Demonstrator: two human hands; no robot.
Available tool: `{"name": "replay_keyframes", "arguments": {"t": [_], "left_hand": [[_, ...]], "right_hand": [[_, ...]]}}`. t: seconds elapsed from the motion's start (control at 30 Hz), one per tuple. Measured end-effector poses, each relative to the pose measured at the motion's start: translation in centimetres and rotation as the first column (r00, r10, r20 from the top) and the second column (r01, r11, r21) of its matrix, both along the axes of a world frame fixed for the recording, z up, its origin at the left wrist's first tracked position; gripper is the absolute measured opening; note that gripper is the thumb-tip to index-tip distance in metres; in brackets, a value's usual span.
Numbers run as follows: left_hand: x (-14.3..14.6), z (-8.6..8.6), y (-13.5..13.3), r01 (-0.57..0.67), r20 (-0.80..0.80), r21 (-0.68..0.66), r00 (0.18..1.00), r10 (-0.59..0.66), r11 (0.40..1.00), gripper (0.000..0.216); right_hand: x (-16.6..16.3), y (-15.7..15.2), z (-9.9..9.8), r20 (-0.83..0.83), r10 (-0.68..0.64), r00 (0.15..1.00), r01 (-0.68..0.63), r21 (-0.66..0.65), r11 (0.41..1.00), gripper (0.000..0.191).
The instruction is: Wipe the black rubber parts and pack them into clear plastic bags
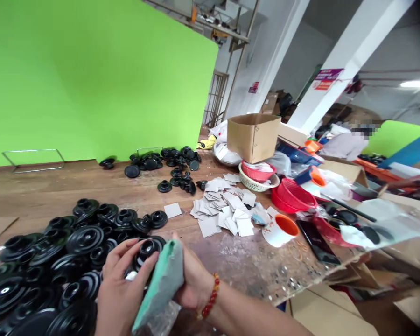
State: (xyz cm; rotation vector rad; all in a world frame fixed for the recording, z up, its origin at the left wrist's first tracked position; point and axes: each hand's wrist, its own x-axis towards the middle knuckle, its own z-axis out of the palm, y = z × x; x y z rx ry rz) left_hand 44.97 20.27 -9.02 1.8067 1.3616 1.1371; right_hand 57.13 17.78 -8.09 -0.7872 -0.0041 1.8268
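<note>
Head view: left hand (122, 279) curled round glossy black hubbed disc (147, 249); right hand (194, 275) clasping green-grey pad (165, 275).

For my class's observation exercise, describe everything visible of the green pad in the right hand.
The green pad looks soft, perhaps cloth, with a brighter green edge and greyer face. It is tilted, upper end toward picture right, held in the right hand beside the black part in the left hand. Clear plastic shows by its lower end.
</note>
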Motion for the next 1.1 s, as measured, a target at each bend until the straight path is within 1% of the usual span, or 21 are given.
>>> {"name": "replay_keyframes", "arguments": {"t": [0.03, 0.07, 0.1, 0.17, 0.23, 0.33, 0.4, 0.47, 0.53, 0.57, 0.6, 0.67, 0.73, 0.77, 0.8, 0.83, 0.9, 0.93, 0.97, 1.03, 1.1], "left_hand": [[0.0, 0.0, 0.1, 0.017, 0.0, -0.017, 1.0, -0.017, 1.0, 0.034], [0.0, -0.1, 0.2, 0.04, -0.004, -0.023, 0.999, -0.04, 0.999, 0.033], [0.0, -0.3, 0.2, 0.059, -0.008, -0.019, 0.998, -0.059, 0.998, 0.031], [-0.1, -0.5, 0.1, 0.083, -0.014, -0.008, 0.996, -0.083, 0.997, 0.027], [-0.3, -0.7, -0.2, 0.108, -0.023, -0.016, 0.994, -0.108, 0.994, 0.024], [-0.3, -0.5, -1.1, 0.156, -0.041, -0.049, 0.987, -0.159, 0.986, 0.022], [-0.2, 0.0, -1.6, 0.198, -0.031, -0.054, 0.979, -0.2, 0.979, 0.024], [-0.5, 0.9, -1.6, 0.228, -0.021, -0.043, 0.973, -0.229, 0.973, 0.022], [-1.7, 2.0, -0.8, 0.187, -0.038, 0.006, 0.982, -0.187, 0.982, 0.02], [-2.7, 2.5, 0.1, 0.132, -0.057, 0.049, 0.99, -0.129, 0.99, 0.02], [-3.9, 3.0, 1.1, 0.06, -0.087, 0.104, 0.995, -0.051, 0.993, 0.022], [-6.9, 3.7, 3.8, -0.097, -0.16, 0.212, 0.978, 0.133, 0.972, 0.029], [-10.0, 4.0, 6.8, -0.232, -0.257, 0.265, 0.919, 0.3, 0.936, 0.031], [-11.5, 3.9, 8.2, -0.277, -0.302, 0.269, 0.885, 0.354, 0.922, 0.031], [-12.8, 3.8, 9.6, -0.319, -0.339, 0.265, 0.853, 0.397, 0.91, 0.032], [-14.0, 3.6, 10.8, -0.355, -0.367, 0.254, 0.825, 0.429, 0.9, 0.034], [-15.7, 2.9, 12.8, -0.381, -0.418, 0.191, 0.802, 0.427, 0.904, 0.039], [-16.3, 2.6, 13.5, -0.375, -0.439, 0.144, 0.805, 0.398, 0.916, 0.042], [-16.7, 2.3, 14.1, -0.359, -0.454, 0.096, 0.814, 0.362, 0.928, 0.045], [-16.9, 1.8, 14.8, -0.334, -0.462, 0.036, 0.83, 0.312, 0.942, 0.053], [-16.4, 1.5, 14.9, -0.339, -0.469, 0.09, 0.815, 0.34, 0.937, 0.06]], "right_hand": [[0.1, -0.1, 0.0, 0.008, 0.016, 1.0, -0.016, 0.011, 1.0, 0.052], [0.1, -0.2, 0.0, 0.036, 0.021, 0.999, -0.022, 0.033, 0.999, 0.053], [0.1, -0.3, -0.2, 0.082, 0.015, 0.997, -0.02, 0.066, 0.998, 0.05], [0.1, -0.7, -0.7, 0.211, -0.027, 0.977, -0.006, 0.152, 0.988, 0.042], [0.2, -1.4, -1.5, 0.378, -0.076, 0.923, -0.005, 0.211, 0.977, 0.042], [0.8, -2.3, -2.5, 0.633, -0.039, 0.773, -0.122, 0.209, 0.97, 0.047], [1.5, -2.7, -2.6, 0.758, -0.011, 0.652, -0.243, 0.223, 0.944, 0.048], [2.4, -3.0, -2.2, 0.844, -0.006, 0.536, -0.352, 0.23, 0.907, 0.047], [3.6, -3.3, -1.7, 0.922, -0.037, 0.387, -0.398, 0.202, 0.895, 0.046], [4.4, -3.4, -1.6, 0.954, -0.069, 0.292, -0.398, 0.187, 0.898, 0.046], [5.3, -3.4, -1.5, 0.978, -0.109, 0.18, -0.392, 0.173, 0.904, 0.045], [7.5, -3.4, -1.9, 0.982, -0.173, -0.082, -0.379, 0.13, 0.916, 0.039], [9.8, -3.2, -2.8, 0.927, -0.174, -0.332, -0.381, 0.037, 0.924, 0.031], [10.8, -3.1, -3.3, 0.888, -0.164, -0.43, -0.389, -0.019, 0.921, 0.028], [11.6, -2.9, -3.8, 0.85, -0.156, -0.504, -0.4, -0.069, 0.914, 0.03], [12.2, -2.7, -4.1, 0.818, -0.158, -0.554, -0.413, -0.106, 0.904, 0.036], [12.4, -2.1, -4.4, 0.774, -0.206, -0.599, -0.449, -0.112, 0.887, 0.054], [12.1, -1.6, -4.3, 0.762, -0.247, -0.599, -0.469, -0.084, 0.879, 0.059], [11.5, -1.1, -4.0, 0.755, -0.297, -0.585, -0.496, -0.043, 0.867, 0.06], [9.6, 0.4, -3.4, 0.757, -0.407, -0.511, -0.57, 0.056, 0.82, 0.051], [7.0, 2.4, -2.9, 0.766, -0.496, -0.409, -0.646, 0.14, 0.75, 0.042]]}}
